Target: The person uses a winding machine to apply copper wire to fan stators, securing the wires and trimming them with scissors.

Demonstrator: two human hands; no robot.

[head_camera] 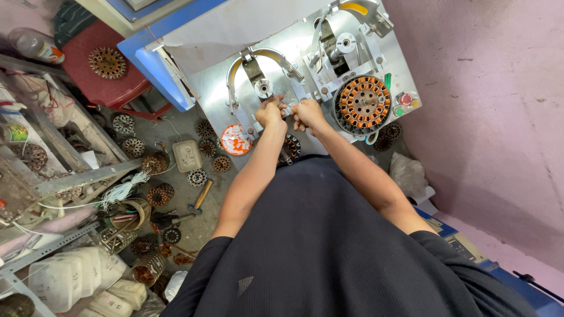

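I stand over a grey metal winding machine [282,35]. My left hand [271,111] and my right hand [308,113] are closed close together at its front edge, just below a small round spindle [264,88] under a curved metal arm. A small light part sits between the two hands; I cannot make out what it is. To the right, a round stator wound with copper wire [362,105] is mounted on the machine. Red and green buttons [404,103] sit beside it.
Several loose stator cores [155,163] lie on the floor at left, with a hammer [200,196], a white socket box [187,155] and a red-and-white disc [236,140]. A red stool [106,73] holds another core. Metal racks stand at far left, a pink wall at right.
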